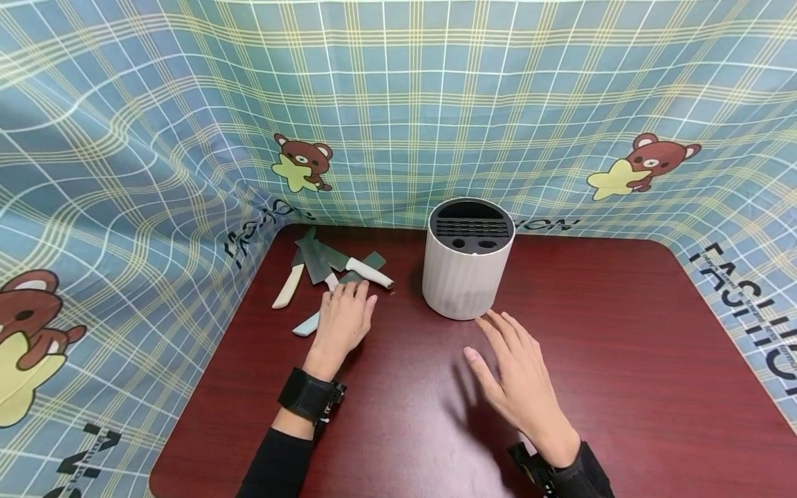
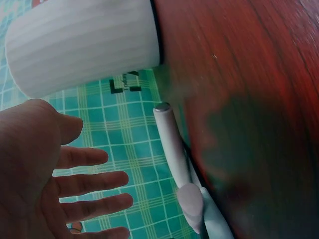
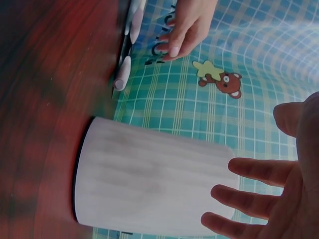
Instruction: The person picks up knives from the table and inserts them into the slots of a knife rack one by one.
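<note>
Several knives lie in a crossed pile at the back left of the table. Among them are a cream-handled knife, a white-handled knife, one with a light blue handle and one with a pale handle partly behind my fingers, its dark blade showing. My left hand hovers above this pile, fingers extended; the left wrist view shows them apart from the handles. A white ribbed knife block with a dark slotted top stands upright to the right. Holding nothing, my right hand is in front of it with spread fingers.
The dark red wooden table has rounded corners. A blue checked cloth with bear prints hangs around its back and sides. Both wrists wear black straps.
</note>
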Available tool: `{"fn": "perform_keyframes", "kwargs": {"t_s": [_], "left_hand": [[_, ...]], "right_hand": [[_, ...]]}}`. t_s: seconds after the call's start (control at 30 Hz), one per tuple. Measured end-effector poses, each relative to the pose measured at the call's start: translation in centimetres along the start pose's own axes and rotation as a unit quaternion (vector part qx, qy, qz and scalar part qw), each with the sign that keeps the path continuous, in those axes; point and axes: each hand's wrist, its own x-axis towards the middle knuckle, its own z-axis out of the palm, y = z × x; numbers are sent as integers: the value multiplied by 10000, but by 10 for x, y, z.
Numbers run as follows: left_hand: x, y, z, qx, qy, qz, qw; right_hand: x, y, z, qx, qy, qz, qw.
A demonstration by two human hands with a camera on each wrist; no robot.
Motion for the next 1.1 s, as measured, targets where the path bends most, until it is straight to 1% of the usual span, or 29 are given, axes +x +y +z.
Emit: {"fn": "perform_keyframes", "kwargs": {"t_s": [0.1, 0.2, 0.3, 0.43, 0.53, 0.73, 0.8, 0.83, 0.93, 1.1], "left_hand": [[0, -5, 2, -20, -38, -36, 10000], [1, -10, 3, 32, 36, -13, 10000], [1, -16, 4, 153, 133, 74, 9998], [0, -25, 5, 330, 112, 210, 9992], [0, -32, 5, 407, -39, 261, 9988], [0, -42, 7, 613, -585, 303, 9959], [0, -45, 9, 632, -664, 360, 9951], [0, -46, 10, 627, -673, 386, 9950], [0, -49, 13, 627, -555, 486, 9953], [0, -51, 16, 754, -383, 645, 9943]], "right_hand": [[-1, -4, 1, 3, -40, -69, 10000], [-1, -6, 3, 12, -79, -123, 9999], [-2, -8, 3, 15, -126, -159, 9998], [-2, -9, 3, 32, -177, -205, 9996], [-3, -10, 4, 48, -175, -248, 9995], [-5, -10, 7, 16, -102, -339, 9994], [-6, -10, 8, 7, -122, -329, 9994], [-6, -10, 8, 9, -142, -319, 9994], [-7, -11, 8, 16, -224, -300, 9993], [-9, -12, 9, 27, -292, -308, 9991]]}}
